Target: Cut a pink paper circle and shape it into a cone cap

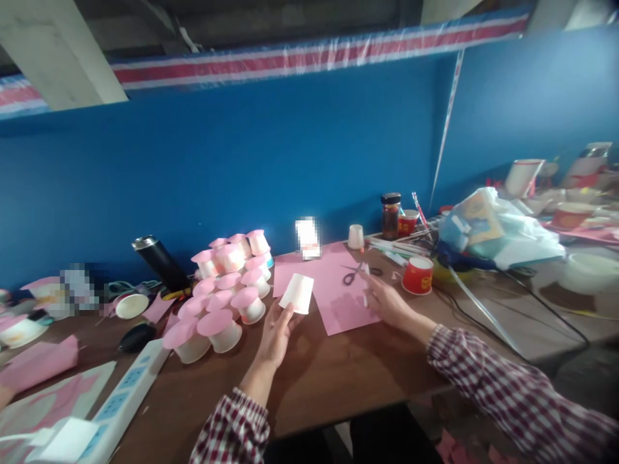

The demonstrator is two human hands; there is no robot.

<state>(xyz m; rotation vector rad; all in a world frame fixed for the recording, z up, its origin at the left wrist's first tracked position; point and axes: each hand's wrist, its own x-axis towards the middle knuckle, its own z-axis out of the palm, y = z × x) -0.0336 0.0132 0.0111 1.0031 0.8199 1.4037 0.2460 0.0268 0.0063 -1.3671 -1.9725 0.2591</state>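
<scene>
My left hand [276, 335] is closed round the lower part of a white paper cup [297, 294], tilted with its narrow end up. My right hand [388, 301] is over the right edge of a pink paper sheet [333, 309], its fingers closed at a slim white object [366, 287] whose kind I cannot make out. Dark-handled scissors [355, 274] lie on the pink paper just left of that hand. To the left of the cup stand several paper cups with pink paper tops [220, 322], some stacked on others.
A white power strip [128, 393] and a black flask [162, 263] are at left. On the right are a red paper cup [418, 276], pens [399, 246], a lidded jar [391, 217], a plastic bag [493, 225] and cables. A blue partition [290, 148] stands behind.
</scene>
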